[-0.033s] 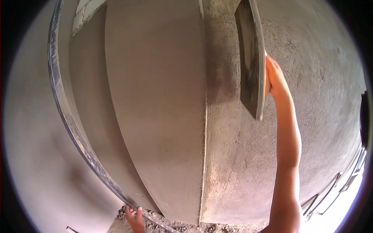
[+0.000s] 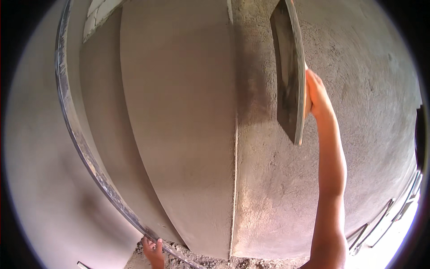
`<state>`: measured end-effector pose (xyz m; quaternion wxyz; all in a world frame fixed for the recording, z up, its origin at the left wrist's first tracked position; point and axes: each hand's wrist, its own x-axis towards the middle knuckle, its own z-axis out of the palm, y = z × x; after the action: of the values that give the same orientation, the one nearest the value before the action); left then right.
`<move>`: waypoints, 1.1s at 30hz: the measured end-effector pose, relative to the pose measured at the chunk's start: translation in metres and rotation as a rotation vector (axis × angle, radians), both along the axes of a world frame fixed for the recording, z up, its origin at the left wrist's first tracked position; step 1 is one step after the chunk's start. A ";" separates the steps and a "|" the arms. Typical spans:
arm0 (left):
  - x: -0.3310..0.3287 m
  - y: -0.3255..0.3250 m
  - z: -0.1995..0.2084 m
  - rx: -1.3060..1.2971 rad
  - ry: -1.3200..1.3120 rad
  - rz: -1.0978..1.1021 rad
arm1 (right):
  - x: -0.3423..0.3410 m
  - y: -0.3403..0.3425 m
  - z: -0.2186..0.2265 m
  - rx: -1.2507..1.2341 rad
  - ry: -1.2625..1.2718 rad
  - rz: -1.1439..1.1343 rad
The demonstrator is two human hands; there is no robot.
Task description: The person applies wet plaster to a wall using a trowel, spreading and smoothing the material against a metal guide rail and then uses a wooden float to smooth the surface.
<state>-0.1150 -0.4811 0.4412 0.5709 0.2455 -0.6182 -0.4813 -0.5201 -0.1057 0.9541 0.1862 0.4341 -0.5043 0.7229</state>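
Observation:
My right arm reaches up along the wall, and my right hand [image 2: 319, 95] is closed on the back of a plastering float [image 2: 287, 80]. The float is a flat, long board held upright on edge, its smeared grey face turned left and standing off the wall. Low at the left, my left hand [image 2: 154, 253] grips the lower part of a long straightedge [image 2: 86, 154], a metal bar smeared with mortar. Its curve comes from the lens. Behind both lies the plastered wall: a smooth strip [image 2: 179, 112] on the left, a rougher grey surface [image 2: 354, 134] on the right.
A thin vertical edge [image 2: 234, 179] divides the smooth strip from the rough part. Bare pale blocks [image 2: 99, 13] show at the upper left. Crumbled mortar [image 2: 251, 262] lies along the wall's foot. Dark metal frames [image 2: 374, 224] stand at the lower right near bright light.
The float and my right hand have shifted slightly downward. My left hand and the straightedge stay almost where they were.

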 end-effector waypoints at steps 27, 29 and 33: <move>-0.006 0.020 0.006 0.007 -0.388 0.159 | 0.045 -0.077 -0.082 0.059 -0.142 0.283; -0.013 0.012 -0.003 0.010 -0.403 0.159 | 0.046 -0.076 -0.082 0.055 -0.120 0.263; -0.032 0.012 0.006 0.004 -0.484 0.091 | 0.038 -0.078 -0.077 -0.006 -0.124 0.226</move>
<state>-0.1466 -0.4693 0.4476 0.4268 0.3824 -0.7244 -0.3832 -0.4819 -0.1832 0.8768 0.0733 0.4421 -0.4607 0.7661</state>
